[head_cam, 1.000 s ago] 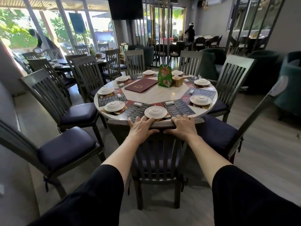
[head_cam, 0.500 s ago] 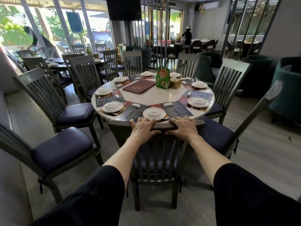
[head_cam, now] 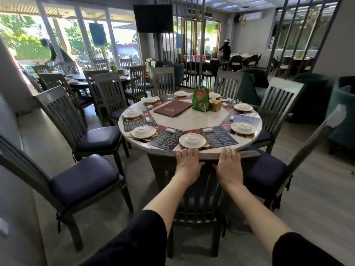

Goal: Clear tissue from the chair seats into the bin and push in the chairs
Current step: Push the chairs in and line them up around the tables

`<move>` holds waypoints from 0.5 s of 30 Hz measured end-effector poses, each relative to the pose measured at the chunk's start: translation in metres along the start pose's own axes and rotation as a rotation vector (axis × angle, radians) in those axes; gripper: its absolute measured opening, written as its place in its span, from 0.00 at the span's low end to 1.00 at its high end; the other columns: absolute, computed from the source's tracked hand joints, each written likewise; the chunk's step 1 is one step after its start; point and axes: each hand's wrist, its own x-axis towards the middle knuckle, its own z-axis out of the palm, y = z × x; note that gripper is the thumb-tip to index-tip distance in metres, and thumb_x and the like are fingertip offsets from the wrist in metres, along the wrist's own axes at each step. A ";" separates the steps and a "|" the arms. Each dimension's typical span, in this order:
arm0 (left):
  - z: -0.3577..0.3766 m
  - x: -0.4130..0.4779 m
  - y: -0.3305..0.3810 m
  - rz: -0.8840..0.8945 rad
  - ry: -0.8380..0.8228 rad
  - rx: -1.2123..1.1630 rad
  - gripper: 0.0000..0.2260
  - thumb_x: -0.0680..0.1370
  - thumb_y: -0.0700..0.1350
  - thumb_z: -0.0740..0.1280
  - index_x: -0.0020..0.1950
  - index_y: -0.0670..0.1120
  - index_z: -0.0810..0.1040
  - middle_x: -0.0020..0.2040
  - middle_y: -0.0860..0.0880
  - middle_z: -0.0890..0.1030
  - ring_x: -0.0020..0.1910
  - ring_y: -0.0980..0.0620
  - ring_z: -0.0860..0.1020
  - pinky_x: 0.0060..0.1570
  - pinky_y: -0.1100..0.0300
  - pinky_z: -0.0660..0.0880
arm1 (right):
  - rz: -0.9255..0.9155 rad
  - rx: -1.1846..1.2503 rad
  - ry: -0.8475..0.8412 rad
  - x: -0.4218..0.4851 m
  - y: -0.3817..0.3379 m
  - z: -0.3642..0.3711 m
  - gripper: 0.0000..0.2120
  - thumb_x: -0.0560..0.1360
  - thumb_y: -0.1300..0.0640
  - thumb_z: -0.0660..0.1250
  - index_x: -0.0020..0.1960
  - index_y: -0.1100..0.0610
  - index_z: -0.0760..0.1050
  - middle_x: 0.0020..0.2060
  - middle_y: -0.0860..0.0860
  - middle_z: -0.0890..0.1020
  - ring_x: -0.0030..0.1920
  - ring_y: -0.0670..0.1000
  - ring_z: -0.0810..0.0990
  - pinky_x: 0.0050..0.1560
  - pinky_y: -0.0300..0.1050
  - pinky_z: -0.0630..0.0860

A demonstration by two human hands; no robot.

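Observation:
A grey slatted chair (head_cam: 199,200) with a dark blue seat stands right in front of me, its top rail against the edge of the round white table (head_cam: 194,121). My left hand (head_cam: 189,164) and my right hand (head_cam: 229,166) lie side by side on that top rail. The fingers of both reach straight forward over it, and the thumbs point inward behind it. Neither hand holds anything. The seats in view carry no tissue, and this chair's own seat is mostly hidden under the table.
Two chairs stand pulled out on the left, the near chair (head_cam: 84,185) and the second chair (head_cam: 98,140). Another pulled-out chair (head_cam: 263,169) angles away on the right. The table holds several plates, placemats, a red menu (head_cam: 172,110) and a green packet (head_cam: 200,101). Green armchairs stand at the far right.
My fingers have straightened over the chair's top rail, where before they curved round it. The chair stays against the table and my view has shifted slightly.

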 end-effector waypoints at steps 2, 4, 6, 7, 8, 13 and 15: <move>-0.003 0.001 -0.014 0.125 0.019 -0.007 0.22 0.79 0.49 0.60 0.71 0.46 0.61 0.67 0.44 0.67 0.68 0.42 0.62 0.70 0.46 0.52 | 0.053 0.000 0.001 0.002 -0.012 -0.002 0.32 0.79 0.53 0.60 0.75 0.67 0.51 0.73 0.63 0.59 0.75 0.62 0.54 0.75 0.56 0.53; -0.010 0.003 -0.032 0.223 -0.007 -0.099 0.23 0.77 0.44 0.62 0.72 0.46 0.62 0.67 0.44 0.69 0.67 0.43 0.66 0.69 0.48 0.59 | 0.065 0.028 0.007 0.003 -0.031 -0.010 0.31 0.76 0.53 0.63 0.73 0.67 0.59 0.69 0.63 0.66 0.72 0.62 0.61 0.73 0.55 0.57; -0.024 0.004 -0.058 0.273 0.000 -0.244 0.23 0.76 0.44 0.64 0.70 0.46 0.66 0.66 0.44 0.73 0.64 0.44 0.71 0.65 0.50 0.66 | -0.056 0.132 0.021 0.012 -0.056 -0.018 0.31 0.71 0.53 0.65 0.70 0.65 0.64 0.65 0.61 0.72 0.67 0.60 0.67 0.71 0.54 0.59; -0.031 0.006 -0.073 0.280 0.045 -0.275 0.22 0.75 0.46 0.65 0.69 0.45 0.68 0.64 0.44 0.74 0.62 0.44 0.72 0.64 0.50 0.67 | -0.147 0.158 0.038 0.020 -0.071 -0.019 0.31 0.70 0.54 0.66 0.69 0.65 0.65 0.64 0.60 0.73 0.65 0.60 0.68 0.70 0.53 0.59; -0.036 0.009 -0.092 0.276 0.117 -0.283 0.21 0.75 0.47 0.65 0.67 0.44 0.69 0.63 0.43 0.75 0.61 0.43 0.73 0.63 0.51 0.67 | -0.225 0.186 0.052 0.030 -0.086 -0.022 0.31 0.69 0.52 0.66 0.69 0.65 0.66 0.63 0.61 0.73 0.64 0.60 0.69 0.69 0.53 0.59; -0.080 0.005 -0.209 0.061 0.258 0.039 0.29 0.75 0.51 0.67 0.72 0.44 0.64 0.70 0.45 0.69 0.70 0.47 0.65 0.71 0.48 0.56 | -0.444 0.283 0.051 0.080 -0.194 -0.045 0.37 0.69 0.44 0.60 0.71 0.66 0.64 0.63 0.62 0.73 0.63 0.62 0.69 0.67 0.55 0.63; -0.094 -0.004 -0.250 -0.026 0.235 0.183 0.32 0.74 0.51 0.69 0.73 0.44 0.61 0.72 0.45 0.66 0.72 0.47 0.61 0.71 0.45 0.54 | -0.472 0.254 0.069 0.093 -0.239 -0.045 0.35 0.72 0.48 0.63 0.72 0.66 0.61 0.65 0.62 0.71 0.64 0.62 0.68 0.69 0.56 0.62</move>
